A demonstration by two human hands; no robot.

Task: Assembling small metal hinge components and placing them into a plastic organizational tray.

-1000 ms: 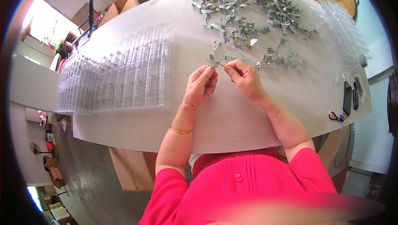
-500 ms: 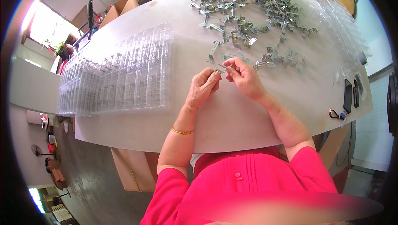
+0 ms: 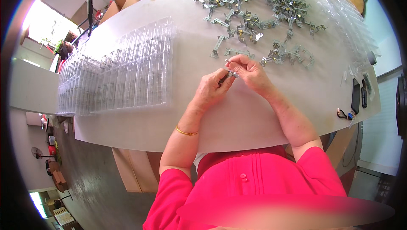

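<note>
Both hands meet over the middle of the white table. My left hand [image 3: 210, 89] is closed around a small metal bracket [image 3: 230, 75], whose end sticks out between thumb and fingers. Close against it, my right hand [image 3: 251, 74] pinches a small, thin metal piece [image 3: 227, 62] at its fingertips; its exact kind is too small to make out. Just beyond the hands lies a loose pile of similar metal brackets [image 3: 288, 7], some with brass-coloured parts. One long bracket [image 3: 239, 52] lies nearest my right fingers.
Stacked clear plastic compartment trays [image 3: 140, 69] stand on the left of the table, with metal parts showing in them. More clear trays [image 3: 345, 31] lie at the right. Near the right edge are a black phone [image 3: 355, 96] and a keyring [image 3: 345, 115]. A cardboard box [image 3: 133, 168] stands below the front edge.
My left hand has turned, and the bracket in it now sits closer to my right palm. My right fingertips have shifted slightly up. The pile looks unchanged.
</note>
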